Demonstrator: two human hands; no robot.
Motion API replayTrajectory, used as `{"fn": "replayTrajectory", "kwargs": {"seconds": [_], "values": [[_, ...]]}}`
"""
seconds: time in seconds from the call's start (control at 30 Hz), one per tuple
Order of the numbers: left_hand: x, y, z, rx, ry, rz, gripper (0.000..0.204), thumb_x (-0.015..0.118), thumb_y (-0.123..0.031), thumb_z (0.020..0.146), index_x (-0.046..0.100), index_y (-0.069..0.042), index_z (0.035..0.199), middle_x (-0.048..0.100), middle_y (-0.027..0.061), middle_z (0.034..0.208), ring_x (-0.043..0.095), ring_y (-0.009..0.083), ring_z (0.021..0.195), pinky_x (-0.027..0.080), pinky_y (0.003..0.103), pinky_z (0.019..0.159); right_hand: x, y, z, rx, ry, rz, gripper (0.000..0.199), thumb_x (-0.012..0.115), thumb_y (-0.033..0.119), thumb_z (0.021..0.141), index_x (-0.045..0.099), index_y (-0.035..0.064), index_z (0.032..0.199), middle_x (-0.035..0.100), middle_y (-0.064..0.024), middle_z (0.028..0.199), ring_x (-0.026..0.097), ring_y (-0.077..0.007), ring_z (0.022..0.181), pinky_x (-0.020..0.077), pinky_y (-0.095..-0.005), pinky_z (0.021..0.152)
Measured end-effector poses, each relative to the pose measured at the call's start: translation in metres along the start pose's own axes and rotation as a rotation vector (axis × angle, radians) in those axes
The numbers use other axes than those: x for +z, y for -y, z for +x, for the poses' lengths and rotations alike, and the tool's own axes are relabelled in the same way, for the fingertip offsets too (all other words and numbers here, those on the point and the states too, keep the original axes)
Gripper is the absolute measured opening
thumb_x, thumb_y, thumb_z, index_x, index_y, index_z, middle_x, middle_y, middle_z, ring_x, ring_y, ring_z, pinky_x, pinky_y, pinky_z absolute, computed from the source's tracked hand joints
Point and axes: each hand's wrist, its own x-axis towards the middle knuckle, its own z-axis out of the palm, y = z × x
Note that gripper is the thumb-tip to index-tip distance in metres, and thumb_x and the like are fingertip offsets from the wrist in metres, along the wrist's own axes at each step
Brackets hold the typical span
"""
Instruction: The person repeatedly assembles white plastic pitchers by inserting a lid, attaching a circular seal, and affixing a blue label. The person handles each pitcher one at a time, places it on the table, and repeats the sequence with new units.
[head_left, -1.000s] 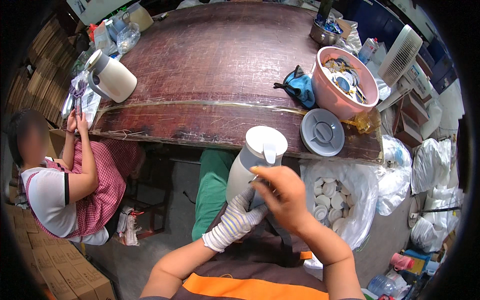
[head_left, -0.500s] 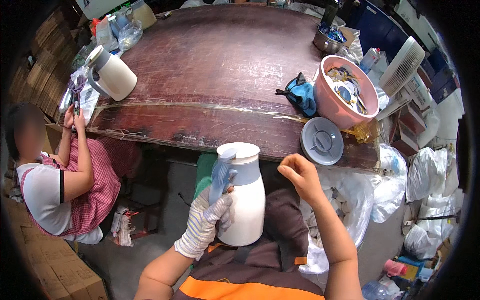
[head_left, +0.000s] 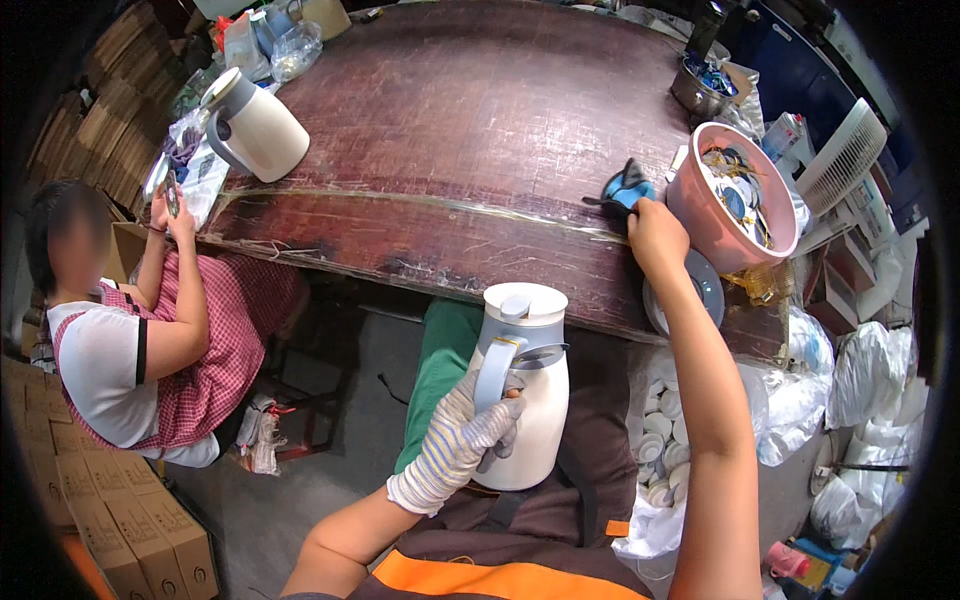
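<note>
My left hand [head_left: 458, 442], in a striped knit glove, is closed round the grey handle of a white vacuum jug [head_left: 538, 425]. The jug stands upright in my lap, its white lid on top and a grey band round its neck. My bare right hand [head_left: 658, 240] reaches over the table edge, fingers closed on a blue and black cloth [head_left: 624, 188]. Under that forearm, a round grey lid [head_left: 708, 290] is partly hidden. Just beside the hand stands a pink tub [head_left: 690, 205] holding many small round parts.
A second white jug [head_left: 270, 140] stands on the dark red table [head_left: 450, 120] at left. A seated person [head_left: 120, 350] there holds a phone. Cartons [head_left: 130, 510] lie lower left. On the right are a white fan [head_left: 845, 155], a metal bowl [head_left: 697, 95] and a bag of white lids [head_left: 660, 440].
My right hand has moved up and forward from beside the jug to the blue cloth and grips it. My left hand still holds the jug, whose handle has turned. The view has shifted slightly.
</note>
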Motion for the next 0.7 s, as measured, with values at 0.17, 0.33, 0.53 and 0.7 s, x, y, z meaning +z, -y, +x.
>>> {"fn": "replayTrajectory", "kwargs": {"seconds": [0.17, 0.33, 0.53, 0.7], "values": [[-0.007, 0.003, 0.002, 0.024, -0.057, 0.032, 0.019, 0.063, -0.012, 0.09, 0.055, -0.006, 0.107, 0.056, 0.0004, 0.072, 0.052, 0.0068, 0.06, 0.045, 0.023, 0.056, -0.086, 0.034, -0.129, -0.217, -0.256, 0.716, 0.017, 0.064, 0.007, 0.085, 0.064, 0.003, 0.101, 0.064, -0.0145, 0.094, 0.063, -0.0294, 0.085, 0.0495, -0.0349, 0.076], [-0.005, 0.038, 0.011, 0.236, -0.062, 0.473, 0.026, 0.064, -0.01, 0.089, 0.055, -0.005, 0.113, 0.062, 0.0007, 0.081, 0.059, 0.0087, 0.067, 0.048, 0.025, 0.06, -0.094, 0.076, -0.217, -0.454, -0.054, 0.889, 0.024, 0.069, 0.002, 0.076, 0.066, 0.0055, 0.099, 0.063, -0.0114, 0.085, 0.064, -0.0279, 0.077, 0.0511, -0.0348, 0.069], [-0.01, 0.037, 0.016, 0.24, -0.063, 0.477, 0.019, 0.064, -0.015, 0.09, 0.061, -0.008, 0.107, 0.063, 0.003, 0.082, 0.058, 0.0096, 0.062, 0.048, 0.025, 0.055, -0.051, 0.078, -0.209, -0.302, 0.045, 1.041, 0.021, 0.068, 0.002, 0.078, 0.065, 0.006, 0.098, 0.062, -0.0104, 0.087, 0.063, -0.0266, 0.076, 0.0496, -0.0333, 0.067], [-0.01, 0.039, 0.015, 0.051, -0.104, 0.388, 0.017, 0.065, -0.018, 0.089, 0.059, -0.008, 0.102, 0.062, 0.0016, 0.073, 0.056, 0.0079, 0.056, 0.044, 0.023, 0.05, -0.053, 0.089, -0.208, -0.343, -0.006, 1.023, 0.017, 0.07, 0.011, 0.082, 0.066, 0.0074, 0.098, 0.062, -0.0103, 0.082, 0.063, -0.0264, 0.072, 0.0493, -0.0335, 0.064]]}}
